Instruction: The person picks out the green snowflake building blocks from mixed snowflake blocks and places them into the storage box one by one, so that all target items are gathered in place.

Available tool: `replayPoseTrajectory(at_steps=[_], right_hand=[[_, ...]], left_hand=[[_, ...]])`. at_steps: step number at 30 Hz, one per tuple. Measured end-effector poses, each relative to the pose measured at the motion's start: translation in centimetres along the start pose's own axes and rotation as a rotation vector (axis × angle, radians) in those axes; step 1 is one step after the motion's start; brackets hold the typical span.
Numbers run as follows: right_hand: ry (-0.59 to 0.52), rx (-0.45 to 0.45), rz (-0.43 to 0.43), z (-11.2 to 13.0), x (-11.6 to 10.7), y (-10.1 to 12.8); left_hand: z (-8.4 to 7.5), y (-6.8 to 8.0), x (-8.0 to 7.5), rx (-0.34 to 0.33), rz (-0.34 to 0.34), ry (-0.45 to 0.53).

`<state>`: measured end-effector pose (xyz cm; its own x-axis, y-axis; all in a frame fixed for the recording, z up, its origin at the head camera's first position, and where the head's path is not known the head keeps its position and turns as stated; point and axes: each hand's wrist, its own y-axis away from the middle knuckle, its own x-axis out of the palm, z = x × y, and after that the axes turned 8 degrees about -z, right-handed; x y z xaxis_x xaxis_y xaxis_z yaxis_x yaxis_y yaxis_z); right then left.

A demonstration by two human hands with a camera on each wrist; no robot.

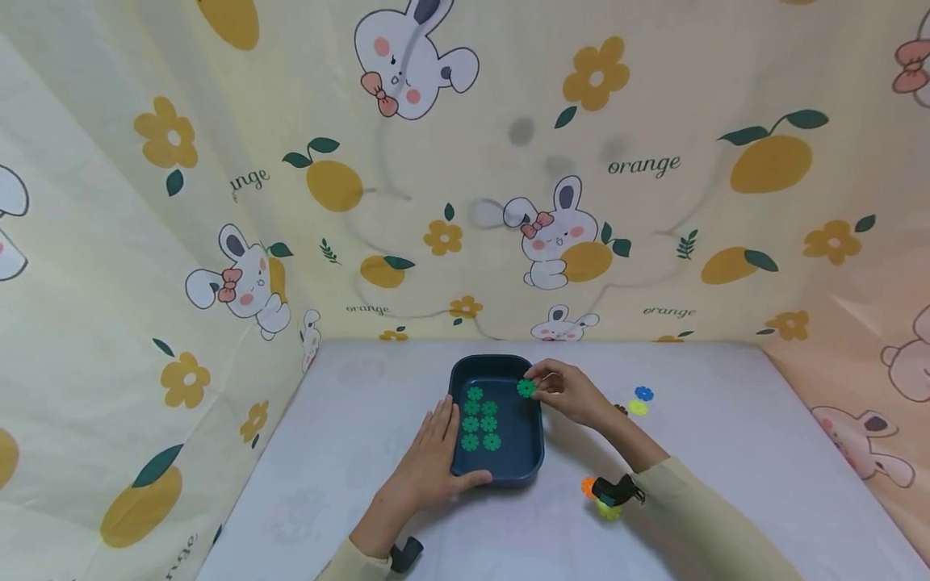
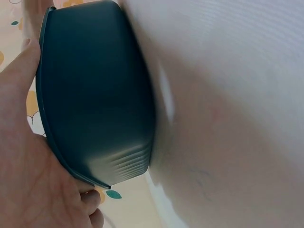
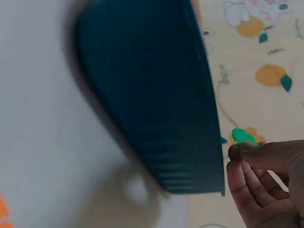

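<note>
A dark blue-green rectangular tray [image 1: 519,464] stands on the white table, with several green flower-shaped plastic discs [image 1: 489,423] lying in two columns on the left part of its floor. My left hand [image 1: 429,464] rests along the tray's left rim, fingers straight and thumb at the near corner. In the left wrist view that hand [image 2: 33,156] lies against the rim of the tray [image 2: 95,90]. Above the tray's far right part, my right hand [image 1: 570,393] pinches one green flower disc [image 1: 526,389] between thumb and fingertips. The right wrist view shows this disc [image 3: 243,136] beyond the tray wall.
Right of the tray lie a blue disc [image 1: 643,394], a yellow disc [image 1: 638,408] and a dark brown one [image 1: 621,409], partly behind the right wrist. Nearer, an orange disc [image 1: 588,486] and a yellow-green disc [image 1: 609,511] lie beneath the right wrist camera. A printed curtain [image 1: 494,266] surrounds the table.
</note>
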<state>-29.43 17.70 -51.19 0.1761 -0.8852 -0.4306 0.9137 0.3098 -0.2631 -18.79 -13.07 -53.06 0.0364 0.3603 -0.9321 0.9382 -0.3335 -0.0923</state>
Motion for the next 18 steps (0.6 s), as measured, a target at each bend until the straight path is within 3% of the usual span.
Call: replayPoseTrajectory(at_steps=[18], right_hand=[[0.284,-0.087,0.236,0.4,4.2,-5.6]], left_hand=[[0.1,0.1,0.1,0.003,0.006,0.031]])
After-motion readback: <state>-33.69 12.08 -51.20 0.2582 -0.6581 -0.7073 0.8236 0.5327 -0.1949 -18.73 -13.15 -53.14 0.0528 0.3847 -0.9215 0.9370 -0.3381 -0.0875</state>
